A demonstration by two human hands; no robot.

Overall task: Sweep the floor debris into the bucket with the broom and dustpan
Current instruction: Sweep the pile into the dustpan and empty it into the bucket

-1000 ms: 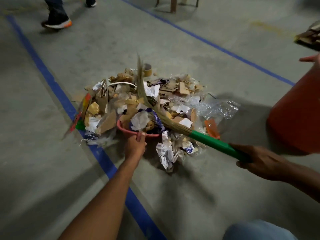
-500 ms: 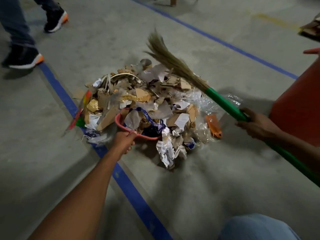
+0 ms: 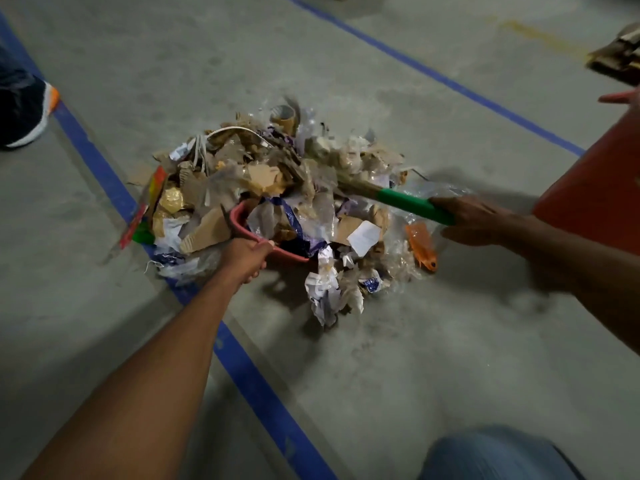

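Spillage risk: left hand grips the heaped dustpan, right hand grips the broom; a hard stroke could push debris over the rim beside the left hand.

- No word, label, brand or number could be read anywhere.
- A crumpled white wrapper at the near edge of the debris pile carried blue print, too blurred to make out.
- A red and green carton at the pile's left edge showed only colour patches.
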